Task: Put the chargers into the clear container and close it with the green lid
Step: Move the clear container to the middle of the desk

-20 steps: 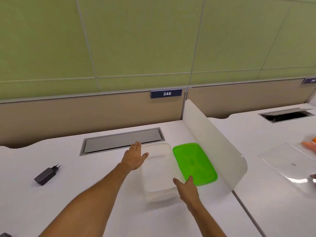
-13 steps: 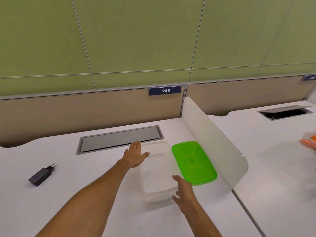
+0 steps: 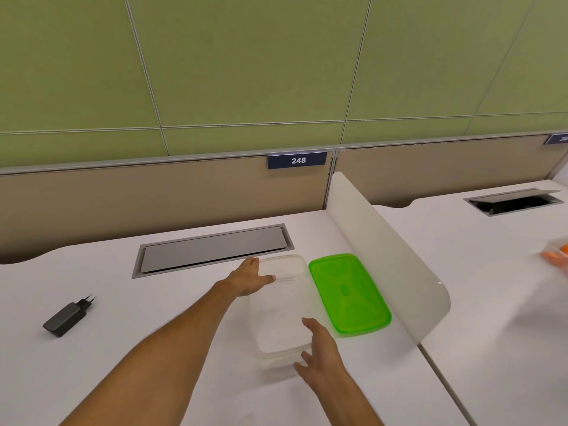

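Note:
The clear container (image 3: 281,312) stands open and empty on the white desk (image 3: 184,302). The green lid (image 3: 349,295) lies flat just to its right, touching it. My left hand (image 3: 250,278) rests flat against the container's far left corner, thumb over the rim. My right hand (image 3: 321,348) cups the near right corner with spread fingers, thumb at the rim. Neither hand lifts it. One black charger (image 3: 66,316) with a two-pin plug lies far to the left, well away from both hands.
A grey cable hatch (image 3: 213,250) is set into the desk behind the container. A white curved divider (image 3: 387,259) stands right of the lid. On the neighbouring desk, another person's hand with something orange (image 3: 558,256) shows at the right edge.
My right hand has slid left from the lid's near corner onto the container's near right corner. My left hand, the container and the lid have stayed in place.

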